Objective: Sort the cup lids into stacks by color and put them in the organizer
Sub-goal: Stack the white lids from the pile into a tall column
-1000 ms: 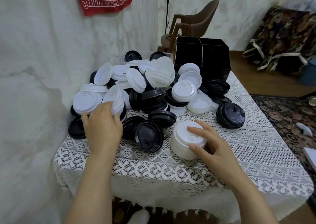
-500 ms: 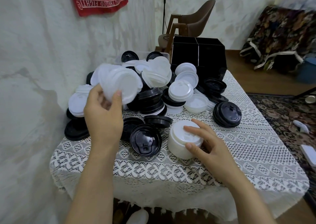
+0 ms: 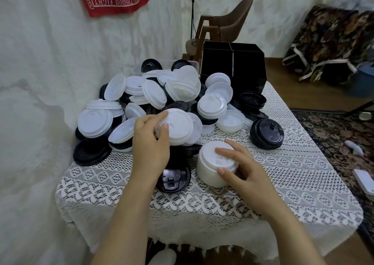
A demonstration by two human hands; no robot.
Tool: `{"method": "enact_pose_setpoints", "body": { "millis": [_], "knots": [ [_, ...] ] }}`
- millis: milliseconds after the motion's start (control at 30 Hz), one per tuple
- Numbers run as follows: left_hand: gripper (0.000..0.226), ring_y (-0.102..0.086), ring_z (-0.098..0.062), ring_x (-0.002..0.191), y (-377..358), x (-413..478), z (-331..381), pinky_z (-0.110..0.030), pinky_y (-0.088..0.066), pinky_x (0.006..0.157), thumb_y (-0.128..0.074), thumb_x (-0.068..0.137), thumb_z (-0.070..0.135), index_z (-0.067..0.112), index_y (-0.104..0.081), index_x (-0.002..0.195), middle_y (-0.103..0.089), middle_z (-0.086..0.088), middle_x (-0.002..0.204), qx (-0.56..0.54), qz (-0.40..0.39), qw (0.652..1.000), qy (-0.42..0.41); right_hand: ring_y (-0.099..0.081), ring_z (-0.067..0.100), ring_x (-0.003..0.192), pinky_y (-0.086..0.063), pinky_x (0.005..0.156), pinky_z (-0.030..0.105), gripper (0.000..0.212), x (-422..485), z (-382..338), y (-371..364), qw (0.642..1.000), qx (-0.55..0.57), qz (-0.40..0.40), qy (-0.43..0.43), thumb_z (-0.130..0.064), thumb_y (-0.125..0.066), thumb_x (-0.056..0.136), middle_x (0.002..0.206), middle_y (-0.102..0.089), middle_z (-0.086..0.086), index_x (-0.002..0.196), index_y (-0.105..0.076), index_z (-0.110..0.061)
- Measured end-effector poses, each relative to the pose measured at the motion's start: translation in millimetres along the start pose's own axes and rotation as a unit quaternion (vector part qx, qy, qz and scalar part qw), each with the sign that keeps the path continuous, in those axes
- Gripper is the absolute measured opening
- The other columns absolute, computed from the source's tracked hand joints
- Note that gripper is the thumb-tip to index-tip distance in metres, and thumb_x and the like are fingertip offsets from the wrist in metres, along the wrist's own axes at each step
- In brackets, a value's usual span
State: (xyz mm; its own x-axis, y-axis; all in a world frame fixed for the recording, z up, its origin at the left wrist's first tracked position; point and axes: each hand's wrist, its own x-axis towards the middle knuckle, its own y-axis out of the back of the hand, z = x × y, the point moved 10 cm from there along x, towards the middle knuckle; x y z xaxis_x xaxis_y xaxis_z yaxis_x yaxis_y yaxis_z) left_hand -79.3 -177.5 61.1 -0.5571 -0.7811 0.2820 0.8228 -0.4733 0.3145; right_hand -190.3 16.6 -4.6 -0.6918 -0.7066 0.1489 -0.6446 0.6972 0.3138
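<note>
A big heap of white and black cup lids (image 3: 162,94) covers the back left of the table. My left hand (image 3: 150,143) grips a small bunch of white lids (image 3: 179,130) in the air, just left of and above the white stack. My right hand (image 3: 240,167) holds that stack of white lids (image 3: 210,171) standing on the lace cloth, fingers on its top and thumb on its side. A black lid (image 3: 174,180) lies under my left wrist. The black organizer (image 3: 232,62) stands at the table's far edge.
A stack of black lids (image 3: 266,134) sits right of the heap. The lace-covered table (image 3: 283,183) stands against a white wall on the left. Behind it are a brown chair (image 3: 228,21), and a patterned rug (image 3: 334,135) on the floor at right.
My left hand picked white lids out of the left side of the heap, lifted them and carried them right, close to the white stack. My right hand stayed on the stack.
</note>
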Motion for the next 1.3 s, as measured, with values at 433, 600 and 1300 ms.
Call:
{"method": "enact_pose_setpoints", "body": {
  "millis": [433, 600, 1300],
  "knots": [
    [0.075, -0.048, -0.013, 0.124, -9, -1, -8, -0.04, -0.041, 0.107, -0.084, 0.071, 0.028, 0.024, -0.048, 0.136, -0.049, 0.006, 0.134, 0.028, -0.078, 0.996, 0.025, -0.037, 0.003, 0.135, -0.042, 0.107, 0.046, 0.039, 1, 2, 0, 1.0, 0.003, -0.001, 0.003, -0.052, -0.066, 0.073, 0.136, -0.036, -0.042, 0.112, -0.064, -0.053],
    [0.063, -0.051, -0.011, 0.119, -3, 1, -5, -0.038, -0.043, 0.104, -0.082, 0.073, 0.027, 0.021, -0.053, 0.129, -0.053, 0.007, 0.127, 0.002, -0.05, 0.999, 0.015, -0.037, 0.003, 0.135, -0.042, 0.107, 0.046, 0.035, 1, 2, 0, 1.0, 0.005, 0.001, 0.001, -0.054, -0.068, 0.078, 0.136, -0.035, -0.042, 0.112, -0.063, -0.054],
    [0.068, -0.032, 0.01, 0.106, 6, -1, 14, -0.012, -0.031, 0.095, -0.082, 0.073, 0.019, 0.013, -0.049, 0.132, -0.036, 0.01, 0.122, 0.081, 0.002, 0.993, -0.085, -0.038, -0.001, 0.133, -0.045, 0.106, 0.04, 0.038, -1, -1, 0, 1.0, 0.008, -0.001, 0.006, -0.049, -0.066, 0.073, 0.136, -0.035, -0.042, 0.11, -0.063, -0.054]
  ]
}}
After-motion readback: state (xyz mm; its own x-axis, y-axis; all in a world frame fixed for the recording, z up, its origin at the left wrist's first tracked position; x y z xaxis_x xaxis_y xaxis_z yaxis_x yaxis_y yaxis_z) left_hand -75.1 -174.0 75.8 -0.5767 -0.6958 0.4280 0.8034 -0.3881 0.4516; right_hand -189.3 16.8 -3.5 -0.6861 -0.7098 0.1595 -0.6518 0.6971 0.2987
